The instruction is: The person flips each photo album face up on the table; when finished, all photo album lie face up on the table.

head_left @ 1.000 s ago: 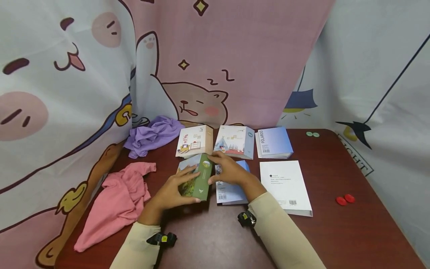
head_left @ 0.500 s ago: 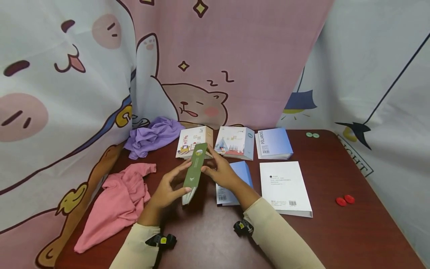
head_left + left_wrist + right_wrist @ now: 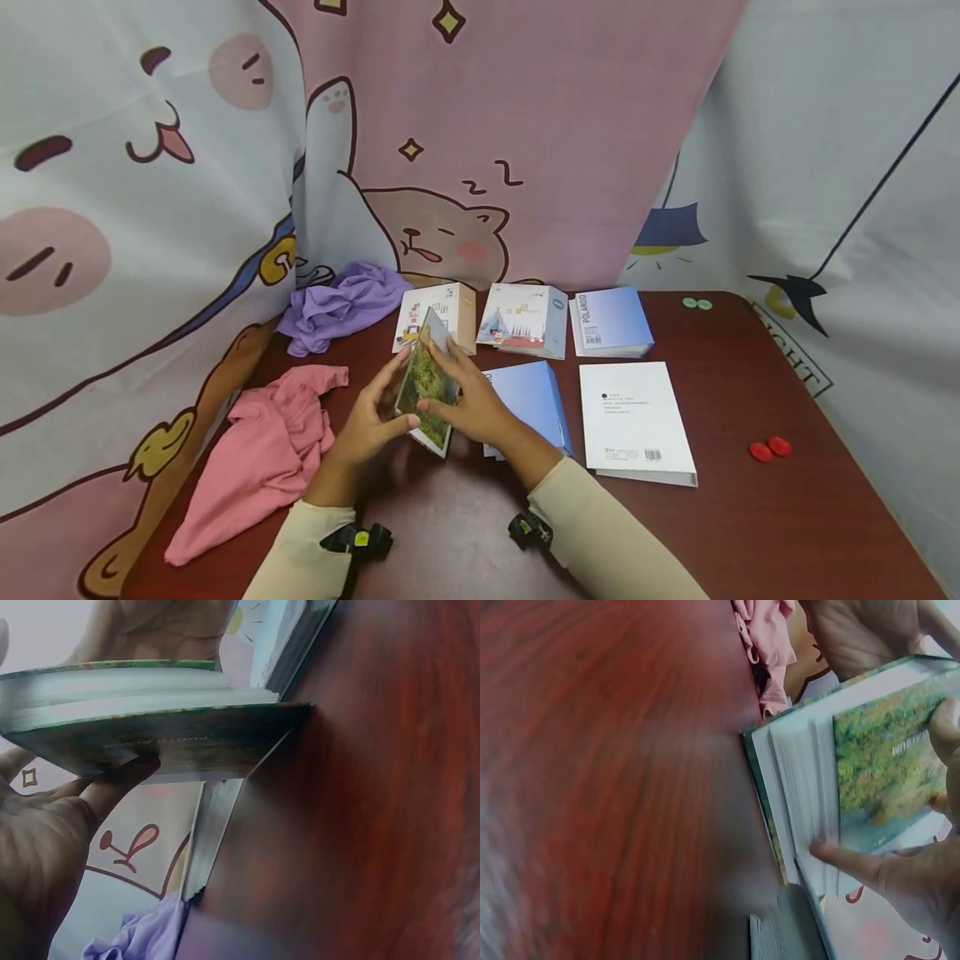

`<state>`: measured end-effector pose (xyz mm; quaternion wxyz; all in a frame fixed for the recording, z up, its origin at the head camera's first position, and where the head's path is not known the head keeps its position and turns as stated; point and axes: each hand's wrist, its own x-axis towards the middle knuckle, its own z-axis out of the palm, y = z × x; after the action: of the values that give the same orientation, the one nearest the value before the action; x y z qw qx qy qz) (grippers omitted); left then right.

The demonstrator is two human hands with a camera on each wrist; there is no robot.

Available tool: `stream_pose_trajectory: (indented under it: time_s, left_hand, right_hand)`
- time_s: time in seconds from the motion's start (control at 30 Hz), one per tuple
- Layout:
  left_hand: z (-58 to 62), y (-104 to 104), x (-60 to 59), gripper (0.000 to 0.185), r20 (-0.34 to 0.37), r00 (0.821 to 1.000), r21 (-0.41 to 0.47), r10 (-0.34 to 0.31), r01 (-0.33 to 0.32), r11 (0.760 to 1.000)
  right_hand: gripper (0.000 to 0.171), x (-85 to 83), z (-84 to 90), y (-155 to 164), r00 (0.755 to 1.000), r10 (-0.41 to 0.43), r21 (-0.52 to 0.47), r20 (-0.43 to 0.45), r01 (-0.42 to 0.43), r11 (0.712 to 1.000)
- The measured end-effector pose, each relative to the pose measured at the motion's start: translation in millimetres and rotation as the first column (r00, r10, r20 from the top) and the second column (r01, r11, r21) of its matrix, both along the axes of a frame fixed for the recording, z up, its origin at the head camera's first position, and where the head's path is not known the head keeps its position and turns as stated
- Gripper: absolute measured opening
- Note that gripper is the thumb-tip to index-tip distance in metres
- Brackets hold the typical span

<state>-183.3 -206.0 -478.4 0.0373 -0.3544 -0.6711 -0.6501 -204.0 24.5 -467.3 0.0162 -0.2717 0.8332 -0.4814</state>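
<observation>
Cartoon-print drapes (image 3: 585, 125) back a red-brown table (image 3: 810, 517), where crumpled pink cloth (image 3: 262, 454) lies at eight o'clock from a scenic-covered photo album (image 3: 427, 379). Held at a tilt, the album shows its picture cover where a green spine faced up moments earlier, suggesting it is mid-turn. The left hand (image 3: 373, 421) pinches its eight o'clock edge; the right hand (image 3: 483, 410) spreads fingers over the cover. Red discs (image 3: 761, 452) sit at three o'clock.
</observation>
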Motion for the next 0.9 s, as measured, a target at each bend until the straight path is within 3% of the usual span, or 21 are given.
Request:
stream_pose_trajectory:
  time_s: [0.1,0.2,0.33,0.6,0.77,0.9]
  left_hand:
    - [3.7,-4,3.2,0.1,0.019,0.998,-0.096,0.066,-0.064,0.993]
    - [8.4,-11,5.5,0.105,0.039,0.991,-0.204,0.128,-0.117,0.972]
    - [12.8,-22,7.1,0.111,0.074,0.983,-0.309,0.169,-0.139,0.941]
    - [12.9,-37,8.5,0.115,0.031,0.961,-0.519,0.274,-0.219,0.826]
    - [8.9,-43,8.4,0.118,0.037,0.938,-0.596,0.344,-0.256,0.761]
    - [0.6,-44,5.5,0.115,0.02,0.943,-0.654,0.331,-0.238,0.718]
  right_hand:
    - [0.094,1.5,-1.8,1,0.999,0.021,-0.005,0.037,-0.02,1.0]
    - [0.096,2.8,-4.4,2,0.998,0.012,0.027,0.063,-0.014,1.0]
    - [0.099,3.1,-9.8,1,0.997,-0.044,0.113,0.065,0.037,0.993]
    - [0.094,6.1,-16.8,-4,0.991,-0.103,0.201,0.084,0.084,0.976]
    - [0.086,5.2,-16.8,-5,0.996,-0.058,0.226,0.072,0.041,0.973]
    - [0.081,4.5,-16.8,-4,0.996,-0.028,0.278,0.08,0.005,0.961]
